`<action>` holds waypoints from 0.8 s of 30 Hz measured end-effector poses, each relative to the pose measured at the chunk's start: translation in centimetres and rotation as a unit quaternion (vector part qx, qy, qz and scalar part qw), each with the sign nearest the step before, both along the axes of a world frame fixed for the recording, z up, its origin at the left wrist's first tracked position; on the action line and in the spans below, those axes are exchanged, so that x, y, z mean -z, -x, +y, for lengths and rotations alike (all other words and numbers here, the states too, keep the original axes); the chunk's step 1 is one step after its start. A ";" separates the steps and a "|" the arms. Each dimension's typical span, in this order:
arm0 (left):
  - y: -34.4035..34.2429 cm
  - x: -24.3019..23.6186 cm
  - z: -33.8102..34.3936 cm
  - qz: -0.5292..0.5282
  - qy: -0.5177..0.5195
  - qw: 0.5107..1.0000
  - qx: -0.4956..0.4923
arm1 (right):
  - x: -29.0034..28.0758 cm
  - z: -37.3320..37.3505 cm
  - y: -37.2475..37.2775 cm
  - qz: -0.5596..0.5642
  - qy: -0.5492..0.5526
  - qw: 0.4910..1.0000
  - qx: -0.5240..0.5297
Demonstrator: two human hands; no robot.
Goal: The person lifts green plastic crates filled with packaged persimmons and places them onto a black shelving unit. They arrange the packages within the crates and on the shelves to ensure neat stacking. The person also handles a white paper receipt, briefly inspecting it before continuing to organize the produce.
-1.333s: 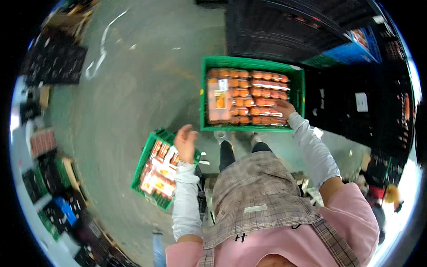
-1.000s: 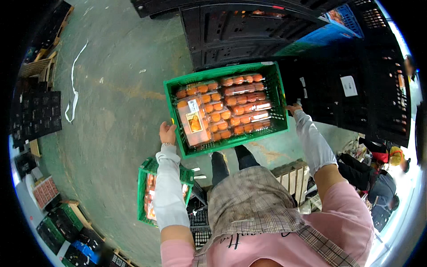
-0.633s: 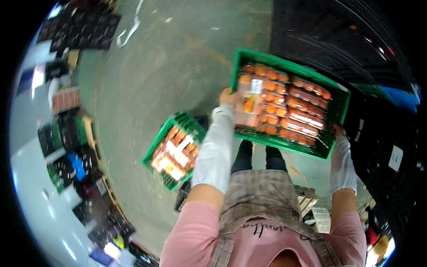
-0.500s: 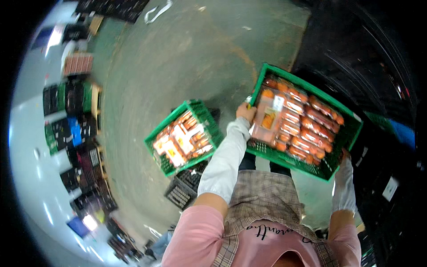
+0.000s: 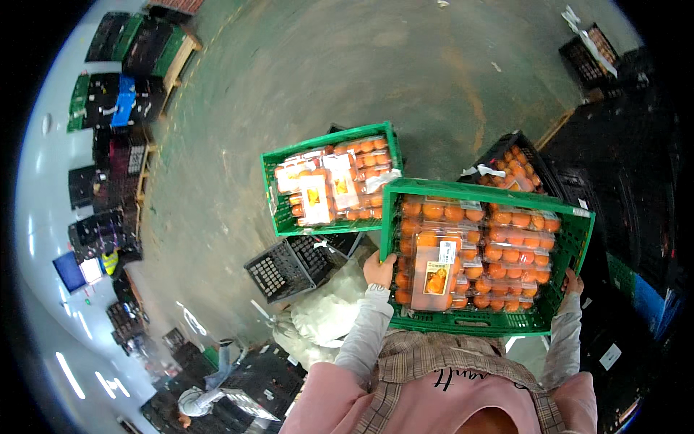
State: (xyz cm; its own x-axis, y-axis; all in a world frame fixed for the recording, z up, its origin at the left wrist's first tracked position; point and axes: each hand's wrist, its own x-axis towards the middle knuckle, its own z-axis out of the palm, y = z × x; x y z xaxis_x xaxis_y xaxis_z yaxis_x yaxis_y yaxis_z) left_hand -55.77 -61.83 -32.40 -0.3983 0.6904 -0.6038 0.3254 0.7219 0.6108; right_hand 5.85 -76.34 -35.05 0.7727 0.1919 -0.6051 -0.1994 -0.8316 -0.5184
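Before my body I hold a green plastic crate (image 5: 491, 194) with both hands. Inside it lie several clear packs of round orange fruit (image 5: 517, 257), with one labelled pack (image 5: 434, 278) on top at the left. My left hand (image 5: 379, 271) is closed on the crate's left end. At the opposite end my right hand (image 5: 572, 282) grips the rim, its fingers partly hidden by the wall. Just ahead and to the left stands a second green crate (image 5: 269, 189) of similar packs, close to the corner of mine.
An empty dark crate (image 5: 271, 275) and white plastic bags (image 5: 332, 311) lie at the left. Black crates (image 5: 600, 155) are stacked at the right, beside a dark crate of fruit (image 5: 517, 166). Pallets of crates (image 5: 108, 101) line the far left; another person (image 5: 206, 398) is at the lower left.
The held crate has come nearer my body and sits straighter. My view has turned, bringing the dark fruit crate at the right into sight. Both hands keep their grip.
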 end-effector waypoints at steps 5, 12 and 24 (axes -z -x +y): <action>8.6 1.9 -4.2 -0.039 -0.011 0.984 -0.175 | -3.8 14.2 7.7 0.007 -0.040 0.988 -0.152; 15.9 -1.1 -8.0 -0.084 -0.031 0.882 -0.462 | -2.4 33.7 23.4 -0.032 -0.021 0.893 -0.448; 18.1 1.0 -12.4 -0.046 -0.040 0.754 -0.654 | 0.4 51.2 45.3 -0.208 -0.011 0.700 -0.683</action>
State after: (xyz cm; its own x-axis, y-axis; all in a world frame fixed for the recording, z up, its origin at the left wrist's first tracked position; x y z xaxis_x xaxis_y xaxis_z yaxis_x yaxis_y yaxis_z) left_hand -73.91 -74.22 -33.44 -0.7297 -0.2202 -0.6474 -0.6787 0.3490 0.6462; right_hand -39.44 -25.16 -35.48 -0.0329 0.9290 -0.3687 0.9462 -0.0899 -0.3107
